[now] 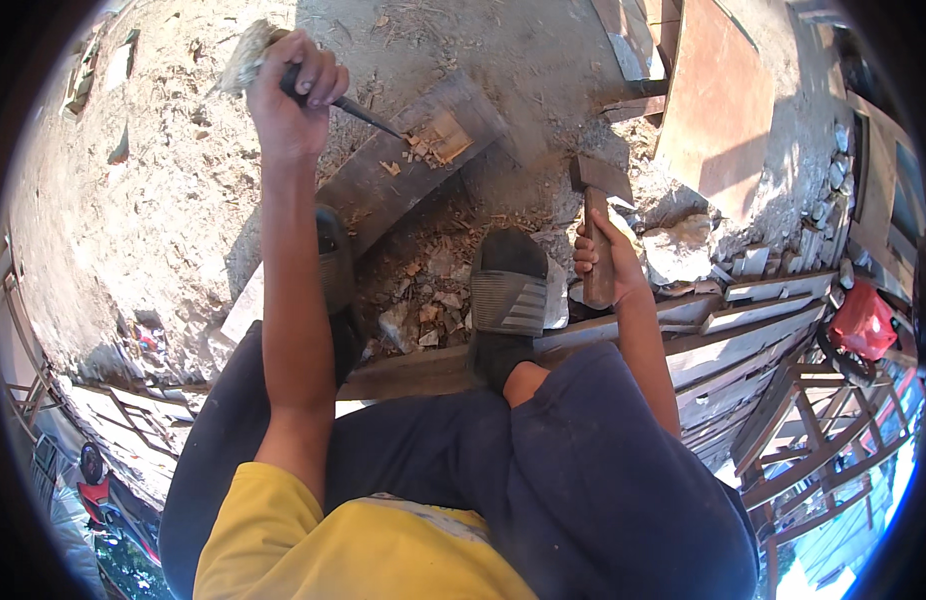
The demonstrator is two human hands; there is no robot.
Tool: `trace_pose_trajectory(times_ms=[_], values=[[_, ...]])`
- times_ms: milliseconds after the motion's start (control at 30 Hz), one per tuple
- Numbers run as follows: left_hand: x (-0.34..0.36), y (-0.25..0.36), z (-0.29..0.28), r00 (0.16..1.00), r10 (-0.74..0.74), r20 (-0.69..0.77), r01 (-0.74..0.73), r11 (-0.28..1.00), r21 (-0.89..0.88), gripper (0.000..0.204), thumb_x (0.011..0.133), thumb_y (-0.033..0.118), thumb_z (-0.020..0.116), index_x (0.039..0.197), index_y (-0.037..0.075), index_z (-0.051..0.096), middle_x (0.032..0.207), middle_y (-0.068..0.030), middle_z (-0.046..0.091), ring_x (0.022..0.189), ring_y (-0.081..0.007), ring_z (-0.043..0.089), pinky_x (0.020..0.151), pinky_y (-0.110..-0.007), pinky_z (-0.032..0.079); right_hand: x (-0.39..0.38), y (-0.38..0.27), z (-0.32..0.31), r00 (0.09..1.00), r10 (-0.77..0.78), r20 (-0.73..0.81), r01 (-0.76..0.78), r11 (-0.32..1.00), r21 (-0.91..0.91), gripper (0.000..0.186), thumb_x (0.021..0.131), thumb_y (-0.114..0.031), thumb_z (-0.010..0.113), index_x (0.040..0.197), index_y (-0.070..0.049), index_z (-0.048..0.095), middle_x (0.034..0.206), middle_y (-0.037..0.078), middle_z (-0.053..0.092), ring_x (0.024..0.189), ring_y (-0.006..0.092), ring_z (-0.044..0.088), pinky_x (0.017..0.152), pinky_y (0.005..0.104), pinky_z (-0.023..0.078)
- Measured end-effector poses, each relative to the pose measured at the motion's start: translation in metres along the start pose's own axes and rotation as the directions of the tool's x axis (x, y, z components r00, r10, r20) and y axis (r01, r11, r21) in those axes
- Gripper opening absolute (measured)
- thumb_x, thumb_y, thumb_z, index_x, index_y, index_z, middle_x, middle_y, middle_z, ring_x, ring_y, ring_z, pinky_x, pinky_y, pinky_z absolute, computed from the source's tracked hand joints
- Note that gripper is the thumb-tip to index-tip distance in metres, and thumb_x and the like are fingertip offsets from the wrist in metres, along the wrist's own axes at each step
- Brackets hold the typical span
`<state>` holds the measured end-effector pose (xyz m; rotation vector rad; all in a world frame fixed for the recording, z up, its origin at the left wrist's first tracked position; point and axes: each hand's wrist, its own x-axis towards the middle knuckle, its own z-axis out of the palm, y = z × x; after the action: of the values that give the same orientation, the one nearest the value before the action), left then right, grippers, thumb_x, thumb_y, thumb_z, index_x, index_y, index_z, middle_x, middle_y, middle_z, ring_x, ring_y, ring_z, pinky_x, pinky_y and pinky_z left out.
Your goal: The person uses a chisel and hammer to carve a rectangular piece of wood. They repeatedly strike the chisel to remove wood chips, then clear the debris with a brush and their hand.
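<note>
My left hand (pixel 301 92) is wrapped round the dark handle of a chisel (pixel 371 117), whose thin shaft slants down to the right. Its tip is close to a pale, freshly cut patch (pixel 445 137) on a thick brown wooden board (pixel 391 185); whether it touches cannot be told. Loose wood chips (pixel 419 152) lie beside that patch. My right hand (pixel 611 248) grips the wooden handle of a hammer (pixel 600 178), its blocky head pointing away from me, right of the board. A blurred greyish lump shows at the chisel handle's far end.
My sandalled feet (pixel 510 300) flank rubble and shavings (pixel 428 310) below the board. A reddish-brown panel (pixel 718 105) lies at the far right. Stacked planks (pixel 753 320) run along the right, near a red bag (pixel 863 320) and wooden frames (pixel 823 440).
</note>
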<state>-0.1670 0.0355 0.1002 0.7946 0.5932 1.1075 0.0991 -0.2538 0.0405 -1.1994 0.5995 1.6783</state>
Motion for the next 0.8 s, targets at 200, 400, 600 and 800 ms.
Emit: trace_pose_trajectory(times_ms=[200,400,600,800], values=[[0.017,-0.062,0.028,0.967,-0.246,0.067,0.244,0.969,0.031,0.013,0.080,0.020,0.061,0.084,0.010,0.053,0.067,-0.0019,0.046,0.059,-0.0123,0.043,0.054,-0.027,0.036,0.009,-0.005,-0.010,0.992,-0.007,0.128,-0.010,0.991,0.130,0.022,0.088,-0.025,0.056,0.089,-0.005,0.047,0.068,0.000,0.044,0.051,0.0067,0.040,0.044,0.0204,0.034],[0.012,-0.119,0.081,0.906,0.369,0.206,-0.421,0.754,0.504,0.013,0.076,0.015,0.064,0.079,0.003,0.060,0.065,-0.0029,0.060,0.056,-0.0151,0.057,0.053,-0.030,0.046,0.010,-0.001,-0.010,1.000,-0.011,-0.009,0.011,1.000,0.020,0.025,0.090,-0.030,0.053,0.085,-0.006,0.049,0.062,-0.003,0.041,0.046,0.0055,0.038,0.041,0.0208,0.033],[-0.004,-0.151,0.102,0.918,0.139,0.372,-0.367,0.653,0.662,0.026,0.062,0.017,0.071,0.084,0.004,0.064,0.076,-0.0113,0.065,0.071,-0.0244,0.065,0.063,-0.033,0.051,0.010,0.008,-0.004,0.998,-0.049,-0.031,0.048,0.997,-0.056,0.029,0.090,-0.033,0.052,0.088,-0.004,0.048,0.061,-0.003,0.040,0.046,0.0047,0.038,0.040,0.0196,0.034],[-0.011,-0.148,0.114,0.944,-0.087,0.317,-0.221,0.547,0.808,0.028,0.061,0.026,0.068,0.082,0.008,0.063,0.072,-0.0145,0.063,0.072,-0.0350,0.061,0.065,-0.041,0.050,0.003,0.011,-0.001,0.990,-0.078,-0.114,0.064,0.991,-0.117,0.028,0.092,-0.031,0.049,0.093,-0.004,0.047,0.062,-0.003,0.038,0.047,0.0051,0.037,0.041,0.0195,0.034]])
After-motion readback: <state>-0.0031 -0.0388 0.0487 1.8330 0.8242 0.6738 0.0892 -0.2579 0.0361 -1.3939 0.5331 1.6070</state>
